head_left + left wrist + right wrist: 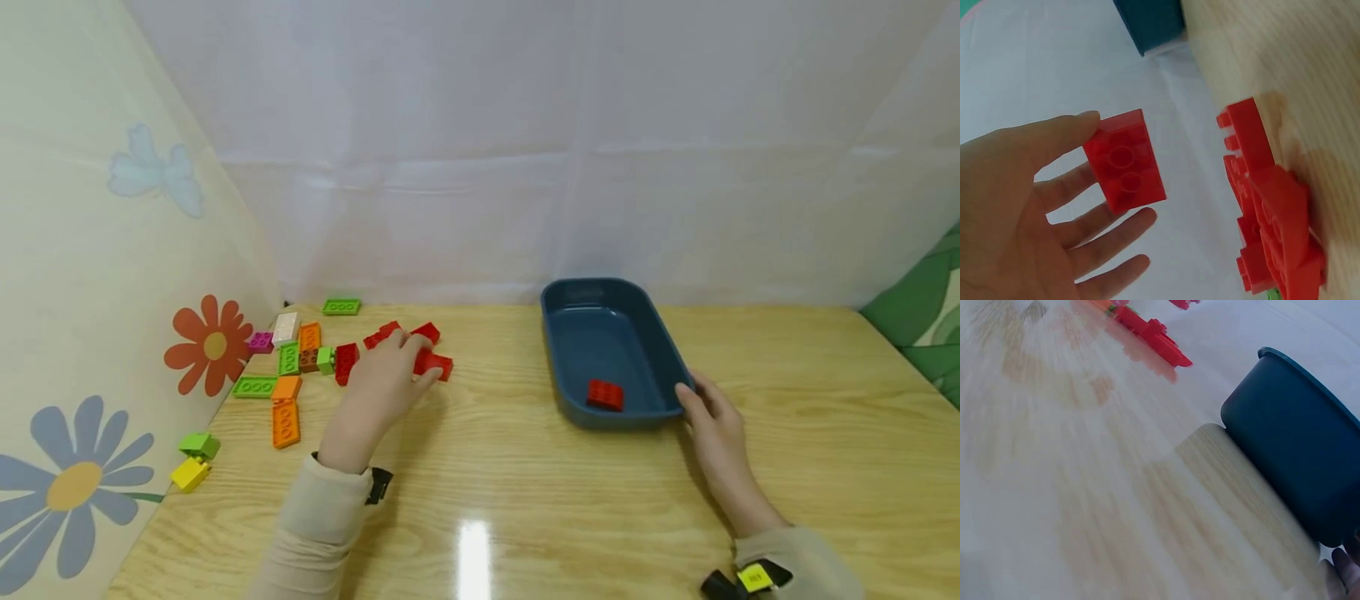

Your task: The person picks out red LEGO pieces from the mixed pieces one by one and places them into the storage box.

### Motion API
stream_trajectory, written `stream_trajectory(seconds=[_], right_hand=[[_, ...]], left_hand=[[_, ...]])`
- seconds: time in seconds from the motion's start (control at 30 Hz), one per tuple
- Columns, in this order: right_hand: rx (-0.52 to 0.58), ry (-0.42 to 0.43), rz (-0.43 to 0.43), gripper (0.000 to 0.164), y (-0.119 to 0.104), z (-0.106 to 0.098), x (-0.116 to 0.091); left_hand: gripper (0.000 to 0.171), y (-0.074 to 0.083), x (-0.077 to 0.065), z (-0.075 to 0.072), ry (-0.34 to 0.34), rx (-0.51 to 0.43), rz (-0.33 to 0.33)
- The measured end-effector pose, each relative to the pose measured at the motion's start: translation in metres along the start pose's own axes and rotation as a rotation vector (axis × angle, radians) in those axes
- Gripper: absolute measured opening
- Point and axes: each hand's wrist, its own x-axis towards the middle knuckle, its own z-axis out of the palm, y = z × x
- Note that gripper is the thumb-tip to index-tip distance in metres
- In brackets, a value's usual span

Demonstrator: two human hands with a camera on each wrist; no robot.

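The left hand [381, 390] pinches a red building brick [1125, 164] between thumb and fingers, lower fingers spread apart, just beside loose red bricks [346, 363] toward the back-left corner of the bench [525, 500]. The right hand [718, 429] grips the blue tub [609, 342] at its near-right corner; another red brick [605, 396] lies inside, near its front edge.

A red flower [212, 345] and pale blue butterfly [155, 172] decorate the side sheet [75, 300].

Red brick [1125, 161], dark blue tray [600, 337]
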Motion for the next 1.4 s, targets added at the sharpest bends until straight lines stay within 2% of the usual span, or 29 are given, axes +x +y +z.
stream_trajectory(seconds=[0.47, 0.9, 1.4], right_hand=[[0.016, 0.02, 0.005, 0.054, 0.0, 0.002, -0.001], [-0.028, -0.013, -0.012, 0.054, 0.0, 0.0, -0.002], [0.012, -0.012, 0.013, 0.054, 0.0, 0.001, 0.0]], left_hand=[[0.037, 0.032, 0.005, 0.022, 0.09, 0.023, 0.188], [0.039, 0.055, 0.009, 0.027, 0.108, 0.014, 0.271], [0.039, 0.11, 0.018, 0.033, 0.196, -0.022, 0.419]])
